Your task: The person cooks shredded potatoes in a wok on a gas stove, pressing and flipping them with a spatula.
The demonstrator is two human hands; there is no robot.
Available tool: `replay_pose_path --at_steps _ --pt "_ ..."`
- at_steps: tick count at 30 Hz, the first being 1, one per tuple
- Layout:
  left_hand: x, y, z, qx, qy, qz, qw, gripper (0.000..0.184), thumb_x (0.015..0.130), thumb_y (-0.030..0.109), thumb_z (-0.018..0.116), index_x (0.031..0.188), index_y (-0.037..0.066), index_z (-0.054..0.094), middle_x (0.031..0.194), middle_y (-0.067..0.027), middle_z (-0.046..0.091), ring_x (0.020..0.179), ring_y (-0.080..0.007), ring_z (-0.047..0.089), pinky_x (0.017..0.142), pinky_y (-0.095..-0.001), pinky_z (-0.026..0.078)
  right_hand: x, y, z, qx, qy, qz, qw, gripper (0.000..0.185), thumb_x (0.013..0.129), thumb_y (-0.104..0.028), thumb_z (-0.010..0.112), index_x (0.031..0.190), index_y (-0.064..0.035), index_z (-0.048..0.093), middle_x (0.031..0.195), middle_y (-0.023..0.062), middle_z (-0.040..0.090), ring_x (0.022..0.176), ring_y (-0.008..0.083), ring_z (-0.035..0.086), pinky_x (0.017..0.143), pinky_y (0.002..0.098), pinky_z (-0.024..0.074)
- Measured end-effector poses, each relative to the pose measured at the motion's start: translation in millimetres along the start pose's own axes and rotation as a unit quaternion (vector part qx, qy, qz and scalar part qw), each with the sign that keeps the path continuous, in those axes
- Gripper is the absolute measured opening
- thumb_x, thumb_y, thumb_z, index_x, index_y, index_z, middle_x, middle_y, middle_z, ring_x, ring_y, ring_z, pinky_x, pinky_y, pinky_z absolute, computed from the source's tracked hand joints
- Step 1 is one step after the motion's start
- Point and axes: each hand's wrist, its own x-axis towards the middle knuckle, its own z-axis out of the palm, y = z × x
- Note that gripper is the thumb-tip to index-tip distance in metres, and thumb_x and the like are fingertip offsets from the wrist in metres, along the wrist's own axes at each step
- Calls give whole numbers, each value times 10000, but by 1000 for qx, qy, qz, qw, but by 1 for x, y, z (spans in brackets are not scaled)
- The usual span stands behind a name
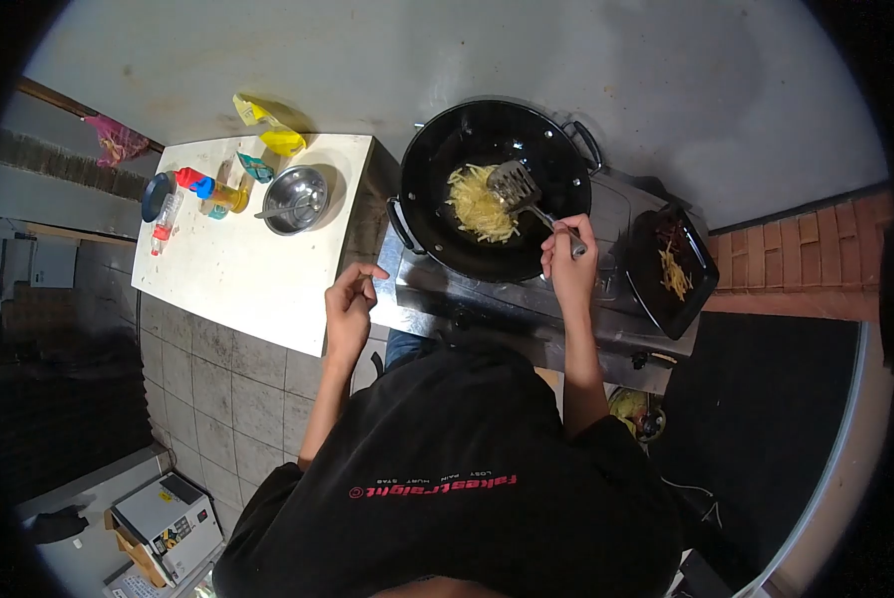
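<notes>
My right hand (572, 267) is closed round the handle of a slotted metal spatula (514, 186). The spatula's head rests against a heap of pale yellow shredded food (479, 204), which looks like potato strips, inside a black two-handled wok (447, 140) on the stove (437, 292). My left hand (350, 302) hangs in the air by the right edge of the white table (237, 279). It holds nothing; its index finger is stretched out and the other fingers are loosely bent.
Right of the wok, a black tray (677, 309) holds more strips and darker pieces. On the white table stand a steel bowl (296, 199) with a utensil in it, an oil bottle (229, 196), a red-capped bottle (165, 221) and a yellow packet (279, 138). A wall closes off the back.
</notes>
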Motion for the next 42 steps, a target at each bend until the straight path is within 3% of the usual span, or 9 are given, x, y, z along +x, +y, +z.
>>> replay_pose_path --at_steps 3,9,11,15,21,31,34,36,42 --pt "-1 2 1 0 -3 -1 1000 498 643 -139 307 990 -31 648 645 53 367 590 -53 311 542 -232 217 -10 -10 3 11 -16 -26 999 100 1015 -122 555 932 -68 545 670 16 583 513 59 528 425 227 381" --pt "-3 0 0 3 5 5 1000 493 644 -134 313 990 -31 649 627 49 360 584 -56 312 541 -236 218 -16 -18 1 -172 -46 -205 962 59 1002 -71 539 958 -41 565 728 18 595 593 53 530 532 229 412" --pt "-4 -2 0 -1 8 4 1000 492 645 -131 313 991 -32 649 624 48 358 583 -57 309 541 -238 218 -16 -26 1 -181 -32 -190 964 52 955 -56 598 971 -25 560 808 148 623 734 296 652 710 350 499" --pt "-5 -3 -2 -6 5 7 1000 488 647 -124 315 992 -34 649 628 46 358 580 -63 304 543 -241 225 -8 -44 -3 -233 -23 -257 938 57 958 -49 605 991 -19 569 852 166 634 775 350 640 735 372 501" --pt "-4 2 -1 -5 8 6 1000 486 649 -124 316 993 -37 647 629 44 360 576 -67 308 544 -241 233 3 -49 -11 -289 -42 -305 906 77 953 -23 599 1026 -12 576 906 174 588 841 365 610 752 405 488" --pt "1 2 1 5 0 7 1000 491 647 -125 318 998 -32 648 637 52 373 575 -59 315 534 -235 228 7 -21 -9 -288 -30 -293 911 93 942 -4 595 1032 -18 576 902 174 577 833 383 601 730 426 481" --pt "2 1 1 -2 -1 7 1000 495 643 -126 318 998 -29 649 637 54 374 576 -58 314 536 -233 228 3 -17 -4 -270 -44 -284 919 91 939 -4 595 1027 -18 580 903 169 584 834 372 608 732 416 485" --pt "3 3 2 2 -2 3 1000 497 642 -127 317 999 -28 649 638 54 375 577 -58 315 536 -233 228 -2 -24 -2 -259 -63 -260 928 60 955 -17 585 1012 1 582 919 165 603 865 326 629 810 348 493" --pt "5 4 6 4 -3 4 1000 497 643 -128 316 997 -26 650 640 52 374 579 -61 313 540 -234 228 -2 -35 -5 -247 -47 -308 917 72 936 -1 595 1006 -16 583 891 151 582 831 337 619 751 385 493"
